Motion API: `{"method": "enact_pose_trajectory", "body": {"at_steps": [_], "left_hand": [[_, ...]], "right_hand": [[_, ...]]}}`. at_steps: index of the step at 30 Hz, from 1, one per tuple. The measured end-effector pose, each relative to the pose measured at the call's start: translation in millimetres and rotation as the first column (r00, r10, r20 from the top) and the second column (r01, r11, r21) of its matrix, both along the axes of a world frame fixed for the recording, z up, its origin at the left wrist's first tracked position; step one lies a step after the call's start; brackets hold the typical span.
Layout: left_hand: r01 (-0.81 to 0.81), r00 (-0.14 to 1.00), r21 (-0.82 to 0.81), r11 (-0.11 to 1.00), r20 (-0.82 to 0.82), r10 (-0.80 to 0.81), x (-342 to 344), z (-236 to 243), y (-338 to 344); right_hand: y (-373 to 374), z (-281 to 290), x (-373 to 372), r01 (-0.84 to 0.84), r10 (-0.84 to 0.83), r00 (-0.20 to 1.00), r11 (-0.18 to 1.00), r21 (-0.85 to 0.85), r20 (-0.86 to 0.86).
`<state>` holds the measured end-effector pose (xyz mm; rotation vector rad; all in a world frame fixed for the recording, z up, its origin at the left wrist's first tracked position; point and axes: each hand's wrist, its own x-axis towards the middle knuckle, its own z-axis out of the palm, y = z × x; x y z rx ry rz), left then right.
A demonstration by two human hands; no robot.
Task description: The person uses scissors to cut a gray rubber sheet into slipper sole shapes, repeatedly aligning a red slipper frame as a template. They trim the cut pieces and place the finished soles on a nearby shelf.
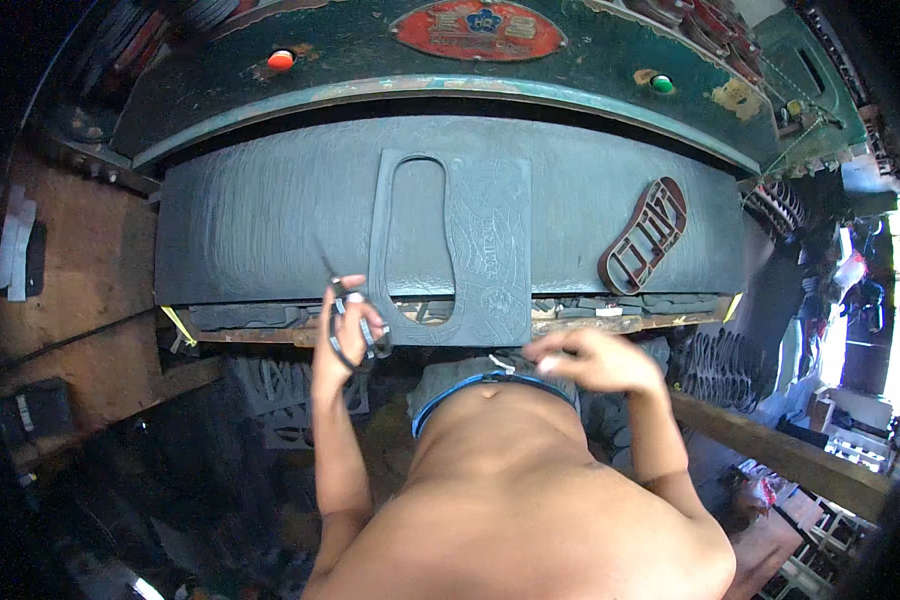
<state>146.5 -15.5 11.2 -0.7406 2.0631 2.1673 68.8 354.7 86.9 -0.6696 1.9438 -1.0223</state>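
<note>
My left hand [348,335] is closed round a black looped thing [378,345] with pale marks. A thin dark point sticks up from it; its kind is not clear. Just right of this hand, a grey foam sheet [495,215] lies on the grey work surface, its near edge overhanging the front. The sheet has one sole-shaped hole and a raised pattern on its right part. My right hand [598,360] hovers by the sheet's near right corner, close to my waist, with fingers loosely bent and thumb apart. Nothing shows in it.
A sole-shaped metal cutting die [646,236] with inner bars stands on the right of the work surface [260,210]. Behind is a green machine beam [345,65] with orange [282,60] and green [662,84] buttons. Offcuts [720,365] hang at right, near a wooden beam [785,455].
</note>
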Motion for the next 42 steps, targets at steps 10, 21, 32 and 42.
{"method": "enact_pose_trajectory", "body": {"at_steps": [10, 21, 32, 42], "left_hand": [[0.486, 0.855, 0.178, 0.855, 0.103, -0.508, -119, -21, 106], [0.565, 0.765, 0.169, 0.808, 0.26, -0.59, -191, -32, 124], [0.544, 0.78, 0.164, 0.823, 0.263, -0.568, -189, -26, 127], [0.528, 0.722, 0.313, 0.789, 0.324, -0.611, -199, -8, 119]], "right_hand": [[-61, -133, -243, 0.405, -0.2, 0.837, 0.853, 0.33, -0.509], [-64, -161, -248, 0.304, -0.269, 0.931, 0.946, 0.116, -0.248], [-65, -162, -231, 0.373, -0.335, 0.885, 0.926, 0.062, -0.323], [-77, -170, -201, 0.5, -0.529, 0.672, 0.84, -0.21, -0.518]]}}
